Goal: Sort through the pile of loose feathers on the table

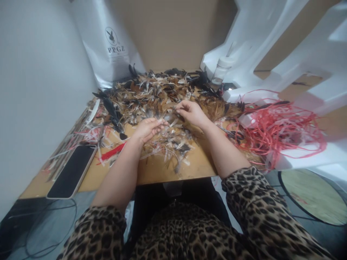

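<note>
Close handling of single feathers seems to be the step in hand, done between both hands just above the desk [151, 173]. The left hand [149, 130] is turned partly palm up, its thumb pressed towards the forefinger in what looks like a pinch on a small, pale feather piece [162, 120]; the blur hides its exact outline. The right hand [191, 112] is beside it, slightly farther forward, thumb and forefinger brought together, though whether a feather lies between them I cannot tell. Greyish fluff shows in the gap between the hands. Beyond them spreads the big brown feather pile [154, 94], with long black feathers [110, 108] at its left edge; a looser heap of feathers [177, 142] lies nearer the body. A red bundle [112, 151] and a phone [72, 173] lie to the left, and tangled red strips [284, 126] to the right. From here, the next move calls for a light fingertip grip and a steady left hand, I judge, since such soft, thin pieces could bend, slip away or cling to their neighbours.
</note>
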